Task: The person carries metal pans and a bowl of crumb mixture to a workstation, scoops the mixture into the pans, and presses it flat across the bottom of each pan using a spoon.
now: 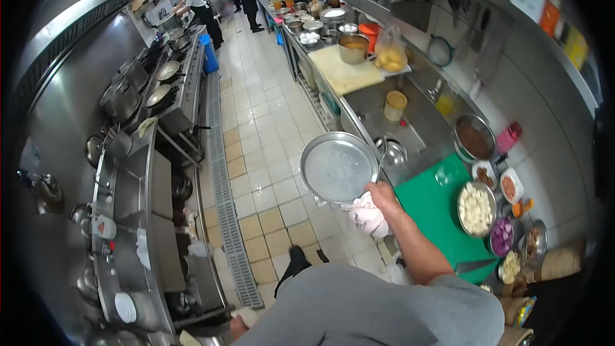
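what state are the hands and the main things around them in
Round silver metal pan, open side up, contents unclear
Right hand, gripping the pan's rim
Left hand, barely in view, grip unclear
Pale pink cloth, bunched below the right hand
Green rectangular cutting board, lying flat
Long grey-bladed knife, lying on the board
Small white food cubes, cut, heaped
Clear plastic bag, holding yellow items

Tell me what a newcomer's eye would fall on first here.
Probably the wide, round metal pan at the picture's centre, held at its rim by the right hand, with a pale pink cloth bunched just below. Then, perhaps, the bright green board to the right, with heaped white cubes by its right edge.
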{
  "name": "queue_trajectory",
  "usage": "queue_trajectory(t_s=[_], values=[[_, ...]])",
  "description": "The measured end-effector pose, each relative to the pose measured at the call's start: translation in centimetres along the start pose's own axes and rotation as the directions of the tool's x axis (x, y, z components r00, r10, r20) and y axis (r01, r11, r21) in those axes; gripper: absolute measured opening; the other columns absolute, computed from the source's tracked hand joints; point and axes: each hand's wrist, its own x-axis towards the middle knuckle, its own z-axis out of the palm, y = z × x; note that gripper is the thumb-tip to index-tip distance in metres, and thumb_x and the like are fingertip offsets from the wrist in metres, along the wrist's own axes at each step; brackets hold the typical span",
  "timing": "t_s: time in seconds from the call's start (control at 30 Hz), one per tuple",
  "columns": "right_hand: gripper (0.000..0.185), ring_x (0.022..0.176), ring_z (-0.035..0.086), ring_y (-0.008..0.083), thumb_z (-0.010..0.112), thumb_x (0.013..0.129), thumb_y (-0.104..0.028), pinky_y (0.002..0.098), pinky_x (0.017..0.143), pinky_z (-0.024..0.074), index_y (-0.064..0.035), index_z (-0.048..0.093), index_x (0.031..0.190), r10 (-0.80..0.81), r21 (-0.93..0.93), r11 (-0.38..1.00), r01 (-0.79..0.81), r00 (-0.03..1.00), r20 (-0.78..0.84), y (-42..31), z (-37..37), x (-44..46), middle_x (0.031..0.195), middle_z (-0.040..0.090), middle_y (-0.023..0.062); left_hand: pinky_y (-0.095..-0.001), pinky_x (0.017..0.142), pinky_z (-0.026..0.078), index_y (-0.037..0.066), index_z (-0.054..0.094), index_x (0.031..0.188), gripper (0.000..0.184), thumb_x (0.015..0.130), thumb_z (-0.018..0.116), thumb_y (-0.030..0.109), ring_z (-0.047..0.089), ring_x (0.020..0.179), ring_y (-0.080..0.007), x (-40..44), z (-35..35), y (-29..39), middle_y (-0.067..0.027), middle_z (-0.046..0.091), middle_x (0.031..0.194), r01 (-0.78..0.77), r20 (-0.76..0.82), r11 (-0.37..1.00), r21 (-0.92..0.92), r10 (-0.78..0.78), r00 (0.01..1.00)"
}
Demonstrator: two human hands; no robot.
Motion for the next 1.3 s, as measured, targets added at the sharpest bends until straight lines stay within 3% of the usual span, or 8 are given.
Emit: queue_trajectory(t_s=[0.23, 0.37, 0.4, 0.7, 0.8, 1.03, 1.2, 1.3], values=[[0.046, 0.086, 0.07, 0.0274, 0.064, 0.092, -0.033, 0.0419, 0.079, 0.0533, 0.0108, 0.071, 0.103, 0.064, -0.023, 0.997, -0.073, 0.966, -0.252, -4.3, 6.3, 19.4, 0.094, 0.074, 0.0182, -0.0513, 0.075, 0.054, -0.003, 0.066, 0.12, 0.032, 0.101, 0.061, 0.023, 0.068, 0.088, -0.0321, 25.0, -3.6, -0.7, -0.0191, 0.071, 0.1, 0.197, 0.143, 0.979, -0.049, -0.188, 0.972], [0.05, 0.098, 0.069, 0.034, 0.063, 0.091, -0.037, 0.0445, 0.087, 0.0519, 0.0107, 0.073, 0.101, 0.109, -0.008, 0.993, -0.122, 0.913, -0.393, -5.0, 6.6, 30.2, 0.1, 0.073, 0.0255, -0.0462, 0.068, 0.053, -0.001, 0.069, 0.114, 0.032, 0.099, 0.062, 0.026, 0.067, 0.079, -0.0253, 54.5, -6.6, 0.0, -0.0154, 0.071, 0.09, 0.193, 0.082, 0.843, -0.503, -0.176, 0.981], [0.058, 0.115, 0.071, 0.0445, 0.061, 0.091, -0.041, 0.0479, 0.097, 0.0516, 0.0125, 0.074, 0.109, 0.2, 0.006, 0.977, -0.214, 0.903, -0.38, -5.8, 6.8, 31.1, 0.111, 0.073, 0.0358, -0.0357, 0.063, 0.05, -0.001, 0.07, 0.104, 0.028, 0.099, 0.066, 0.026, 0.061, 0.072, -0.0167, 61.1, -14.8, 9.5, -0.0078, 0.067, 0.082, 0.388, 0.208, 0.778, -0.494, -0.328, 0.922], [0.06, 0.111, 0.072, 0.0459, 0.061, 0.09, -0.044, 0.0482, 0.096, 0.0518, 0.0114, 0.074, 0.107, 0.223, -0.022, 0.961, -0.274, 0.824, -0.52, -8.5, 7.0, 51.3, 0.107, 0.074, 0.0347, -0.0294, 0.066, 0.044, -0.002, 0.067, 0.093, 0.036, 0.106, 0.065, 0.031, 0.052, 0.076, -0.0078, 105.3, -33.8, 50.8, 0.002, 0.062, 0.082, -0.326, -0.082, 0.609, -0.723, 0.393, 0.916], [0.063, 0.116, 0.07, 0.0451, 0.059, 0.093, -0.047, 0.0467, 0.099, 0.0516, 0.011, 0.073, 0.113, 0.31, 0.036, 0.936, -0.351, 0.77, -0.557, -10.6, 7.6, 55.4, 0.113, 0.073, 0.0343, -0.0289, 0.068, 0.046, -0.003, 0.07, 0.098, 0.033, 0.106, 0.066, 0.029, 0.054, 0.078, -0.0077, 112.7, -35.7, 61.9, 0.0016, 0.065, 0.085, -0.368, -0.146, 0.357, -0.859, 0.518, 0.843], [0.076, 0.108, 0.07, 0.0509, 0.049, 0.104, -0.059, 0.0514, 0.097, 0.052, 0.0123, 0.074, 0.101, 0.336, 0.052, 0.919, -0.39, 0.708, -0.621, -14.3, 9.8, 60.2, 0.1, 0.072, 0.0376, -0.0282, 0.075, 0.048, -0.003, 0.075, 0.109, 0.031, 0.105, 0.067, 0.026, 0.059, 0.083, -0.009, 124.3, -37.0, 82.6, -0.0004, 0.069, 0.092, -0.422, -0.015, 0.422, -0.802, 0.692, 0.722], [0.08, 0.102, 0.072, 0.0442, 0.044, 0.106, -0.064, 0.0486, 0.093, 0.0524, 0.0094, 0.073, 0.099, 0.451, 0.215, 0.879, -0.425, 0.593, -0.667, -14.3, 12.9, 58.1, 0.1, 0.073, 0.0333, -0.0318, 0.077, 0.05, -0.002, 0.075, 0.108, 0.023, 0.104, 0.062, 0.017, 0.063, 0.085, -0.0132, 130.7, -32.9, 98.4, -0.0041, 0.072, 0.093, -0.14, 0.153, 0.27, -0.953, 0.822, 0.548], [0.079, 0.096, 0.071, 0.0338, 0.046, 0.106, -0.065, 0.0448, 0.091, 0.0527, 0.0087, 0.073, 0.104, 0.486, 0.352, 0.859, -0.371, 0.38, -0.787, -14.6, 16.3, 56.2, 0.099, 0.074, 0.0271, -0.0363, 0.077, 0.052, -0.004, 0.074, 0.108, 0.022, 0.1, 0.063, 0.014, 0.066, 0.084, -0.0169, 134.7, -28.9, 107.5, -0.0086, 0.074, 0.092, -0.426, 0.08, 0.217, -0.878, 0.945, 0.316]])
